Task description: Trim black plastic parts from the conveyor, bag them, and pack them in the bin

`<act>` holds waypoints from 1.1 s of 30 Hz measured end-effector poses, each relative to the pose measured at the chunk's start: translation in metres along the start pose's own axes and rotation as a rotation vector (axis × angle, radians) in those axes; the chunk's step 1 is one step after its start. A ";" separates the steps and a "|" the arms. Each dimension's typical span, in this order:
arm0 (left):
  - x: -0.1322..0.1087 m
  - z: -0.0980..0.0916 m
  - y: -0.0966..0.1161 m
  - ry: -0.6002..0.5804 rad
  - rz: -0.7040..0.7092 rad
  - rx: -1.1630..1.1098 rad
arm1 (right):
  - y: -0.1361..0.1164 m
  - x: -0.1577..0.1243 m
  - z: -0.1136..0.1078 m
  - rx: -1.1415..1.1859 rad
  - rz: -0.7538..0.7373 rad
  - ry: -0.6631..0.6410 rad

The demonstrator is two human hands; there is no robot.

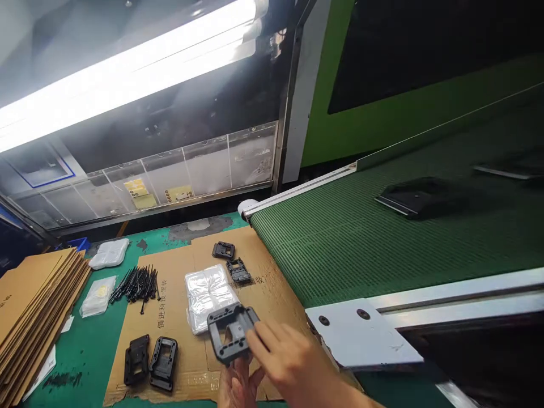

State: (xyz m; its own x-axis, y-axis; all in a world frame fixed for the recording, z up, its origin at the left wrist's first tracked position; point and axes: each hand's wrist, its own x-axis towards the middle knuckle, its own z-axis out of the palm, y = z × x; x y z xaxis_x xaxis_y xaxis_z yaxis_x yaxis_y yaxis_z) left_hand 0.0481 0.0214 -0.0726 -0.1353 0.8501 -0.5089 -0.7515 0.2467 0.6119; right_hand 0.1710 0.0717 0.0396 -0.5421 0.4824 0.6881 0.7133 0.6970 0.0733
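Pinching the right end of a black frame with the right hand, meeting its near edge with the left hand in a grip too hidden to tell, holding it above the cardboard, seemingly aiming its long axis rightward.

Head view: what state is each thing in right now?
Held black frame: tilted, off the cardboard sheet.
Right hand: closed on the frame's right edge.
Left hand: beneath the frame, grip partly hidden.
Four other frames: lying on the sheet.
Black pins: loose, heaped.
Clear bags: stacked.
Cardboard stack: piled.
Green belt: carrying black parts; motion unclear.
Light tube: lit.
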 end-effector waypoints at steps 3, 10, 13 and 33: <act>0.004 0.004 0.017 0.033 -0.047 -0.099 | -0.049 -0.018 0.036 0.175 0.026 -0.010; 0.001 -0.009 0.064 0.385 -0.069 -0.222 | 0.010 -0.109 0.119 0.129 0.512 -0.183; 0.001 -0.017 0.064 0.391 -0.120 -0.190 | 0.031 -0.139 0.141 0.161 0.577 -0.250; -0.019 0.005 0.077 0.370 -0.358 -0.419 | -0.057 -0.047 0.050 0.767 0.400 -0.280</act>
State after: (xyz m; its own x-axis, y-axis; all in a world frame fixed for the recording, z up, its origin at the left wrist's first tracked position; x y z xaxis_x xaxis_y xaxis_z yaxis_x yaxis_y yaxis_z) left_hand -0.0040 0.0269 -0.0130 0.0123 0.5147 -0.8573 -0.9688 0.2185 0.1173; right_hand 0.1335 0.0358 -0.0333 -0.4774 0.8056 0.3509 0.4342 0.5635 -0.7029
